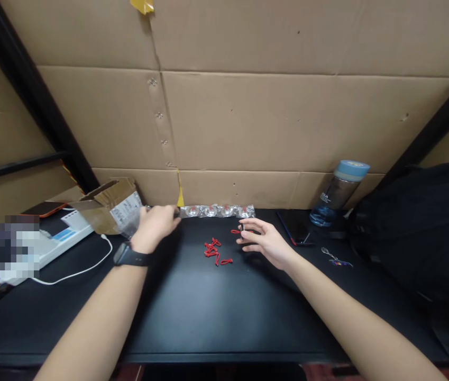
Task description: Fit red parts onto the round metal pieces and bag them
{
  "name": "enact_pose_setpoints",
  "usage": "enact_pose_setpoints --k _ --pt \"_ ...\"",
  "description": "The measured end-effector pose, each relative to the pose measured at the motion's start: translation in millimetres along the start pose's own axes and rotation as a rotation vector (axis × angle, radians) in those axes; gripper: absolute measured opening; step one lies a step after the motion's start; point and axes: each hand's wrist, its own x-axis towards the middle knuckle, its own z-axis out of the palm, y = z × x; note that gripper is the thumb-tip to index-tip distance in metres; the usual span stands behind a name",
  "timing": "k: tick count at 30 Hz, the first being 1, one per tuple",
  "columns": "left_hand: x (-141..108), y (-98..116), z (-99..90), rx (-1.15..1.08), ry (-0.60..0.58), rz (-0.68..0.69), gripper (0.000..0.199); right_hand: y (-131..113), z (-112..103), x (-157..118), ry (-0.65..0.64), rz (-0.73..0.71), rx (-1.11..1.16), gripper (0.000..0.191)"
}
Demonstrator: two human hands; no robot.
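Observation:
My right hand [264, 241] pinches a thin red cord loop [235, 231] between thumb and fingertips, above the table. A small dark spot shows at the pinch; I cannot make out what it is. My left hand [156, 223], with a black watch on its wrist, is at the left end of a row of clear plastic packets [210, 211]. Its fingers are curled and slightly blurred, and whatever they grip is hidden. Round, shiny pieces with red marks show inside the packets. Between the hands lies a loose pile of red cord loops [211, 248].
At left stand an opened cardboard box [109, 203] and a white power strip [65, 238] with a white cable [77, 278]. To the right are a phone [296, 228], a small charm on a string [339, 261], a water bottle [335, 193] and a black bag [422, 227]. Cardboard [248, 121] walls the back.

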Motion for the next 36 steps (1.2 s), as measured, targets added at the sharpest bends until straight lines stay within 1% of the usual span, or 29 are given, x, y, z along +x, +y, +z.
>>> enact_pose_setpoints --k 2,3,5,8,10,12,14,16,18,20,22,23,25,27,29,31,34,36 --pt "6 -23 -4.3 -0.023 0.024 -0.090 0.036 0 0 0 -0.008 0.004 -0.001 0.043" --pt "8 -32 -4.2 -0.040 0.015 -0.123 0.040 0 0 0 -0.012 0.007 -0.001 0.043" --pt "10 -43 -0.4 -0.063 -0.020 -0.154 0.043 0 0 0 -0.016 0.011 -0.002 0.043" --pt "10 -49 6.5 -0.077 -0.037 -0.181 0.032 0 -1 0 -0.012 0.009 -0.011 0.044" --pt "9 -52 5.1 -0.079 -0.027 -0.214 0.024 0 -2 0 -0.014 0.004 -0.016 0.044" --pt "7 -54 -2.7 -0.070 -0.015 -0.252 0.024 1 -3 1 -0.018 -0.005 -0.019 0.044" --pt "5 -53 -14.3 -0.051 0.033 -0.269 0.024 0 -5 2 -0.018 -0.015 -0.025 0.044" --pt "2 -43 -25.5 -0.060 0.135 -0.217 0.023 -1 -7 3 -0.007 -0.035 -0.035 0.043" --pt "-2 -20 -31.4 -0.132 0.249 -0.076 0.022 -4 -11 5 0.017 -0.078 -0.057 0.044" --pt "-8 15 -28.9 -0.231 0.328 0.124 0.023 -8 -17 7 0.054 -0.142 -0.101 0.044" --pt "-18 55 -18.4 -0.296 0.357 0.307 0.022 -13 -25 8 0.096 -0.210 -0.177 0.044" --pt "-24 75 -11.4 -0.316 0.340 0.406 0.023 -16 -29 8 0.122 -0.244 -0.229 0.044" --pt "-38 107 3.1 -0.332 0.253 0.593 0.027 -22 -38 7 0.178 -0.312 -0.374 0.044" --pt "-50 128 13.7 -0.349 0.148 0.728 0.026 -29 -46 4 0.224 -0.383 -0.587 0.045" --pt "-59 135 17.9 -0.385 0.049 0.810 0.025 -35 -52 -1 0.222 -0.428 -0.814 0.049" --pt "-62 135 16.8 -0.432 -0.026 0.832 0.025 -42 -55 -7 0.170 -0.417 -0.961 0.055" --pt "-61 128 12.0 -0.486 -0.110 0.858 0.026 -50 -54 -17 0.088 -0.339 -1.050 0.064" --pt "-60 126 11.1 -0.499 -0.139 0.902 0.027 -53 -51 -22 0.057 -0.306 -1.106 0.067"
